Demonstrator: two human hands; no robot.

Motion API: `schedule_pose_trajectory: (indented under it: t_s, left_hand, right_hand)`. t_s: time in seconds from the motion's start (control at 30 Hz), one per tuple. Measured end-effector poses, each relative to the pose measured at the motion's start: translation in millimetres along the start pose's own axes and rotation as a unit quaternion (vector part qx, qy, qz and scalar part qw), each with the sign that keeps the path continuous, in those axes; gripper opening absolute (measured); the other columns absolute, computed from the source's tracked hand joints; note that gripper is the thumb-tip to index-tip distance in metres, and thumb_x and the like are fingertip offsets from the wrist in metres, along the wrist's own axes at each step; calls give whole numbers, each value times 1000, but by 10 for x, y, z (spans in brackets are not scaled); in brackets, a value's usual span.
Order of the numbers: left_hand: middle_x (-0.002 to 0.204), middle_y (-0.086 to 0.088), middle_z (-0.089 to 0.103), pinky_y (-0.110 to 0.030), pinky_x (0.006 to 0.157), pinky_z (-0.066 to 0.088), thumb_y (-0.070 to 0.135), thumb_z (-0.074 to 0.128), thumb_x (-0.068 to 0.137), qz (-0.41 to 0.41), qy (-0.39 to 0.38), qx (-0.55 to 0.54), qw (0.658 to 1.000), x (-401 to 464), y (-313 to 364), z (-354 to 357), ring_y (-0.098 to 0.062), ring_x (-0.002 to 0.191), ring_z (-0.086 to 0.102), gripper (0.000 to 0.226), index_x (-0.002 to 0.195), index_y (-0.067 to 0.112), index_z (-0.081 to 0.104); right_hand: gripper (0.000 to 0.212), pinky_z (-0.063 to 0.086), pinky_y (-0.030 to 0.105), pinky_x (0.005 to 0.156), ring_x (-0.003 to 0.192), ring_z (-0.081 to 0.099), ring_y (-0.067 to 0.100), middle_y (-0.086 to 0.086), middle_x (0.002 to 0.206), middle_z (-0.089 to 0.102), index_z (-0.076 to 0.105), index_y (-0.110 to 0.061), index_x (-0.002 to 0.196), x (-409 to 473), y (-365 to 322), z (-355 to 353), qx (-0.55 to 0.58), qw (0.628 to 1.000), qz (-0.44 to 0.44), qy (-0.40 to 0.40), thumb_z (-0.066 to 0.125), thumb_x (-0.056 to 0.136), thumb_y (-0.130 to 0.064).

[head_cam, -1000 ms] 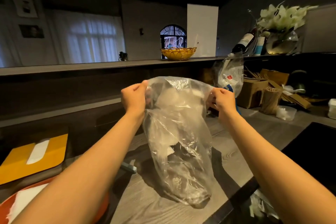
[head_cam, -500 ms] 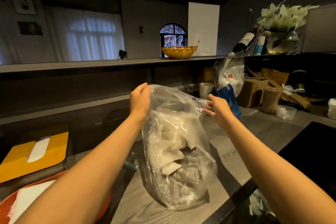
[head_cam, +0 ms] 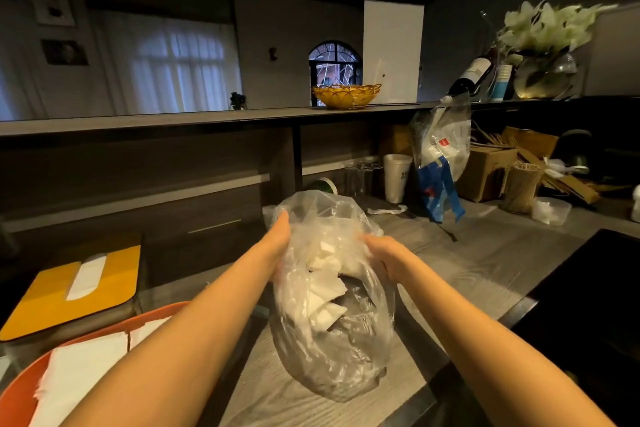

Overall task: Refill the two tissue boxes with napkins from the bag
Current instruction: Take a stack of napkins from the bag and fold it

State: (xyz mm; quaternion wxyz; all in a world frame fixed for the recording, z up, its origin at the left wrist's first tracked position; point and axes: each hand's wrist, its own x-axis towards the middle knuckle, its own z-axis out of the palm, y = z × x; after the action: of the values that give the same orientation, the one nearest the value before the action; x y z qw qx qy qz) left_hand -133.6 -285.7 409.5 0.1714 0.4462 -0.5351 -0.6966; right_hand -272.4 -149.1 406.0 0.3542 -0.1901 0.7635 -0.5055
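A clear plastic bag (head_cam: 332, 350) rests on the grey wooden counter (head_cam: 485, 260) in front of me, with white folded napkins (head_cam: 325, 295) inside. My left hand (head_cam: 278, 239) grips the bag's left side near its mouth. My right hand (head_cam: 384, 253) holds the bag's right side, fingers partly hidden by the plastic. A yellow tissue box (head_cam: 69, 291) with a white slot lies at the left. An orange round box (head_cam: 27, 381) with white napkins (head_cam: 79, 374) on it sits at the lower left.
Behind the bag stand a white paper cup (head_cam: 396, 177), clear glasses (head_cam: 360, 173) and a hanging plastic packet (head_cam: 440, 152). Cardboard boxes (head_cam: 488, 170) and a holder of sticks (head_cam: 521, 187) crowd the right. A dark panel (head_cam: 588, 305) borders the counter's right. A yellow basket (head_cam: 346, 95) sits on the upper shelf.
Both hands have lowered the bag from chest height down onto the counter and come closer together. The bag has slumped and its mouth now gapes between the hands.
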Motion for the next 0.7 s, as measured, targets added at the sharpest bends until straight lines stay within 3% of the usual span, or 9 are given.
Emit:
schedule_pose_trajectory:
  t_s: [0.1, 0.2, 0.27, 0.37, 0.43, 0.5, 0.53, 0.63, 0.7]
  left_hand:
    - [118, -19, 64, -43, 83, 55, 78, 22, 92, 18, -14, -3, 1000, 52, -25, -20, -35, 103, 63, 83, 122, 11, 60]
    - [137, -16, 55, -51, 103, 48, 89, 33, 74, 57, 82, 55, 993, 432, -68, -211, -37, 118, 58, 101, 143, 17, 48]
    - [136, -13, 56, -51, 102, 47, 90, 40, 69, 51, 77, 59, 994, 513, -95, -227, -36, 120, 57, 102, 143, 19, 47]
    - [121, -12, 62, -47, 92, 52, 72, 41, 92, 37, -16, -32, 999, 387, -95, -116, -35, 112, 61, 64, 126, 20, 55]
    - [123, -13, 65, -51, 97, 51, 66, 47, 92, 50, -9, -33, 998, 402, -88, -114, -35, 109, 63, 64, 136, 19, 54]
    - [118, -13, 68, -51, 96, 53, 60, 48, 94, 83, 34, -44, 995, 433, -11, -122, -34, 104, 66, 63, 138, 16, 53]
    - [113, -13, 68, -48, 93, 54, 57, 47, 95, 114, 72, -46, 990, 362, 54, -108, -32, 101, 67, 60, 136, 13, 53]
    - [82, -6, 64, -35, 72, 49, 50, 47, 98, 258, 155, -38, 953, 146, 346, -40, -22, 79, 61, 49, 101, 5, 66]
    - [67, -3, 54, -32, 61, 38, 48, 47, 99, 324, 172, -19, 930, -7, 516, 15, -19, 65, 50, 48, 70, 12, 58]
  right_hand:
    - [74, 48, 46, 83, 108, 57, 33, 15, 135, 54, 44, -8, 141, 74, -22, -44, 80, 996, 5, 24, 60, 88, -58]
    - [71, 43, 40, 79, 86, 56, 25, 13, 127, 57, 45, -8, 140, 162, -22, -108, 141, 988, -8, 60, 61, 88, -55]
    - [68, 47, 40, 80, 97, 59, 28, 13, 127, 58, 49, -10, 137, 151, -26, -118, 136, 991, -3, 11, 63, 87, -55]
    - [75, 54, 41, 70, 107, 61, 32, 19, 130, 58, 41, -4, 143, 149, 11, -77, 87, 996, 0, -9, 69, 87, -46]
    - [50, 52, 36, 63, 91, 65, 26, 18, 111, 66, 53, 2, 133, 164, 25, -56, 92, 994, -41, 34, 66, 92, -25]
    - [19, 42, 29, 54, 63, 53, 16, 12, 82, 61, 67, 1, 105, 172, -27, -94, 104, 988, -97, 64, 57, 95, -12]
    - [16, 38, 27, 52, 58, 46, 15, 9, 77, 57, 68, -4, 95, 171, -91, -129, 106, 984, -123, 79, 54, 97, -12]
    - [24, 39, 24, 53, 61, 48, 15, 7, 75, 56, 69, -9, 97, 83, -355, -286, 114, 961, -218, 128, 48, 101, -20]
    - [30, 36, 26, 52, 59, 43, 14, 4, 67, 50, 65, -13, 80, 36, -512, -390, 99, 939, -283, 167, 47, 102, -23]
